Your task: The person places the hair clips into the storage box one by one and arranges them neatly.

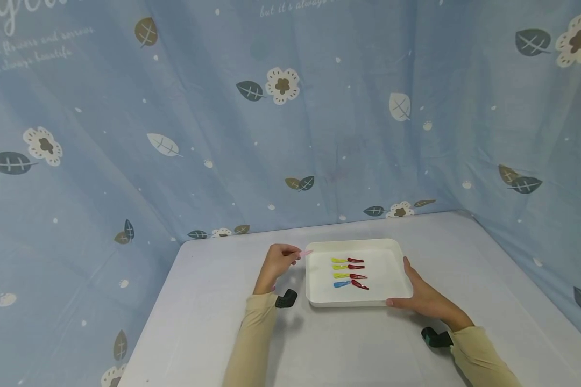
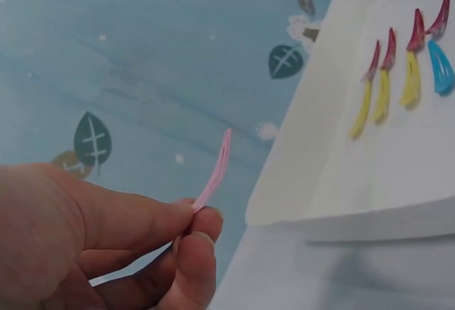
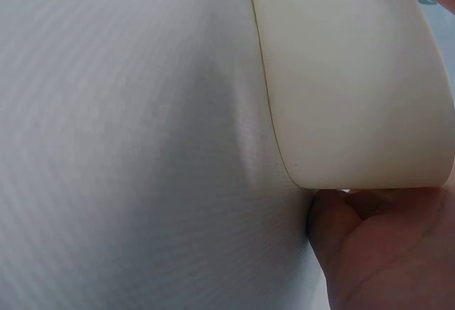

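Observation:
Between thumb and fingertips, my left hand (image 1: 279, 263) pinches a pink snap hair clip (image 2: 217, 168) just off the left edge of a white tray (image 1: 321, 295). The clip's narrow end points away from the fingers, towards the tray in the head view. My right hand (image 1: 423, 295) holds the tray at its right end, thumb at the front right corner and fingers along the right side. Inside the tray lie yellow hair clips (image 1: 339, 267), dark red hair clips (image 1: 355, 267) and one blue hair clip (image 1: 341, 284), set in two columns with their ends meeting.
The tray stands on a table with a white cover (image 1: 213, 317). A blue patterned curtain (image 1: 213, 177) rises along the table's back and sides. Dark wrist devices (image 1: 287, 299) sit on both wrists, by beige sleeves.

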### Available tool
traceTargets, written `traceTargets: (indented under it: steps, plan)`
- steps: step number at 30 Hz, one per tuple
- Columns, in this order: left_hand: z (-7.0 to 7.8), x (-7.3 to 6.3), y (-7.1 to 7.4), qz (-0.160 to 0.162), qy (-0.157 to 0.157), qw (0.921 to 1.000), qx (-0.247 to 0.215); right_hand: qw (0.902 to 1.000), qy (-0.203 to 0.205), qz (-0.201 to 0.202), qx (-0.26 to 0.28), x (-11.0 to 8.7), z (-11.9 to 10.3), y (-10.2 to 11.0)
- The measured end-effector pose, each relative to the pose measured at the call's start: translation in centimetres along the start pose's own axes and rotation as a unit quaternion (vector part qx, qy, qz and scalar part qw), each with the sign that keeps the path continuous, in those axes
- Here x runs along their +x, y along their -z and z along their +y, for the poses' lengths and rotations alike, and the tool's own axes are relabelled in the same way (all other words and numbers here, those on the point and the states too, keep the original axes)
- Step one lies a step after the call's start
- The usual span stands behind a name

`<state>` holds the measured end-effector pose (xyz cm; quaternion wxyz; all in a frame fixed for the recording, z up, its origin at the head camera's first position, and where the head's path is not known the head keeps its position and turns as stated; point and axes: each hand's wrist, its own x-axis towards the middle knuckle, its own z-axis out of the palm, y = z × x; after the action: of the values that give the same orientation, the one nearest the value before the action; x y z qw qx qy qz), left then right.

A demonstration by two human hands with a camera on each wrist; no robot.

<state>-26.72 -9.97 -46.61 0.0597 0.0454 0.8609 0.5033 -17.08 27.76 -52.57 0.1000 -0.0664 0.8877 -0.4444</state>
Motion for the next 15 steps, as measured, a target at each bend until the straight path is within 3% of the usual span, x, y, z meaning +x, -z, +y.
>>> traceTargets:
  steps: [8,15]
  plan:
    - [0.1,1.1,-0.9,0.001,-0.020,0.9997,0.013,0.9999,0.011,0.004,0.002,0.0,0.1,0.0]
    - [0.5,1.6,-1.7,-0.007,0.005,0.9999,0.010,0.9999,0.009,0.000,0.008,0.0,0.1,0.0]
